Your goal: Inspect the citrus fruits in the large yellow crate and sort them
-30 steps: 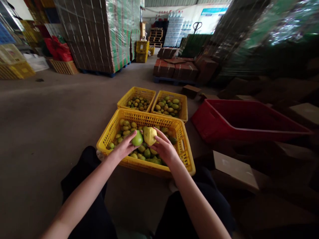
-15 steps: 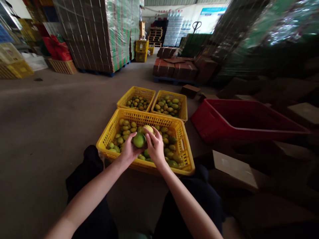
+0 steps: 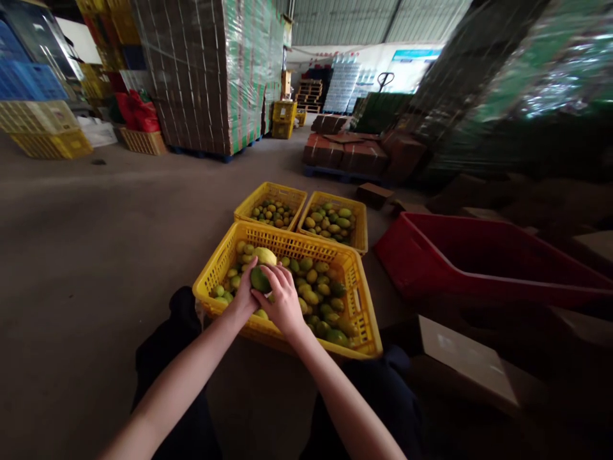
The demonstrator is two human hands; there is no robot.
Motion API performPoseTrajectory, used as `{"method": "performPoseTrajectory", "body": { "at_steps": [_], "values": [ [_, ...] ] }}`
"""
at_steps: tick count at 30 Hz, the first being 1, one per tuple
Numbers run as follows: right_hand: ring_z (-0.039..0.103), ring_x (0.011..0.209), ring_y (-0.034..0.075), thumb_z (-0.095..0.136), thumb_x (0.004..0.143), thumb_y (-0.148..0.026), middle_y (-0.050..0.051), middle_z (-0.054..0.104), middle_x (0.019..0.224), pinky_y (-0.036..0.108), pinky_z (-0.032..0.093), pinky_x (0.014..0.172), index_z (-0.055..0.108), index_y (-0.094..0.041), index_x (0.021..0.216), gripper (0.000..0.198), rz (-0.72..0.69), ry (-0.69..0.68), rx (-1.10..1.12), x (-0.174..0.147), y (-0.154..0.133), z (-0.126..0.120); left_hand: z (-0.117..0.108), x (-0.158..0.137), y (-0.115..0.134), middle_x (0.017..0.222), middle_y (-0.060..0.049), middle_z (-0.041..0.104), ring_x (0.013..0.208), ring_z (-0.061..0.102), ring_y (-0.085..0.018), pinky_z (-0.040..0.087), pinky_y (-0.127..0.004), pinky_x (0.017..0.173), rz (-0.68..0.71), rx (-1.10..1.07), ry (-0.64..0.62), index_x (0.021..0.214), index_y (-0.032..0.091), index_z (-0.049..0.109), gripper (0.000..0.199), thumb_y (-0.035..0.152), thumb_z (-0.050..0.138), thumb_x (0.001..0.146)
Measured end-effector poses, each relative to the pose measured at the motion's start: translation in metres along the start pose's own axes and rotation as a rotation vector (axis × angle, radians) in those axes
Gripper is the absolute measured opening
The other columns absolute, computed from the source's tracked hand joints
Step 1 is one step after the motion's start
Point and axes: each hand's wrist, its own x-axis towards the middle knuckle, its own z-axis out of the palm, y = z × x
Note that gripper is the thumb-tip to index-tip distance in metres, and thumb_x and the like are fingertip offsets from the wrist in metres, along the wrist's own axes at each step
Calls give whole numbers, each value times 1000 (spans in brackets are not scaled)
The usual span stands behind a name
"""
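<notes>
Over the large yellow crate (image 3: pixel 364 306), my left hand (image 3: pixel 244 296) is closed round a smooth green fruit (image 3: pixel 260 280), citrus-like in look. My right hand (image 3: pixel 283 300) has its fingers curled over the same green fruit from the right. A bigger pale yellow fruit (image 3: pixel 265 257) shows just beyond the green one, close against the fingers. Whether my left hand supports it from below is hidden. Below the hands, many green and yellow fruits (image 3: pixel 311 298) lie loose in the crate.
Two smaller yellow crates of fruit (image 3: pixel 272 186) (image 3: pixel 364 223) stand against the far side. To the right are a red tub (image 3: pixel 402 255) and a cardboard box (image 3: pixel 464 358). Wrapped pallet stacks (image 3: pixel 191 76) rise behind.
My right hand has moved left from the pale yellow fruit onto the green one. The yellow fruit has shifted left, behind the green fruit. The view has tilted up slightly.
</notes>
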Motion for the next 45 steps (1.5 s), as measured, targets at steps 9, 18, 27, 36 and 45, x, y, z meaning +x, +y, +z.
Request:
{"method": "performPoseTrajectory", "body": {
  "at_steps": [9, 18, 27, 36, 45],
  "values": [
    [64, 100, 25, 80, 69, -33, 7, 66, 109, 41, 57, 81, 59, -25, 112, 48, 214, 85, 300, 9, 17, -38, -2, 6, 32, 107, -3, 68, 104, 66, -21, 53, -32, 89, 570, 364, 86, 100, 23, 59, 46, 27, 85, 62],
    [57, 120, 26, 80, 71, -25, 8, 59, 123, 44, 52, 97, 56, -28, 113, 49, 146, 231, 445, 1, 33, -64, -3, -21, 32, 119, -9, 63, 106, 64, -24, 54, -37, 89, 748, 1073, -316, 112, 24, 55, 59, 30, 87, 63],
    [59, 119, 26, 81, 69, -22, 7, 63, 123, 45, 50, 101, 56, -27, 113, 50, 163, 230, 518, -2, 30, -68, -3, -19, 34, 129, -11, 57, 119, 57, -28, 53, -43, 93, 797, 1135, -365, 118, 26, 59, 60, 34, 86, 65],
    [62, 115, 27, 86, 61, -27, 7, 66, 119, 46, 50, 100, 57, -26, 110, 57, 311, 193, 668, 4, 21, -73, 11, -28, 39, 105, -9, 70, 107, 64, -24, 53, -28, 88, 418, 639, -166, 95, 19, 74, 56, 2, 89, 44],
    [68, 68, 20, 85, 54, -54, -1, 68, 75, 31, 56, 56, 62, -23, 98, 59, 844, 72, 1005, 4, 28, -72, -2, -14, 30, 74, -8, 72, 74, 71, -21, 55, -24, 58, -5, 432, -23, 90, 11, 71, 31, 31, 83, 70]
  ]
}}
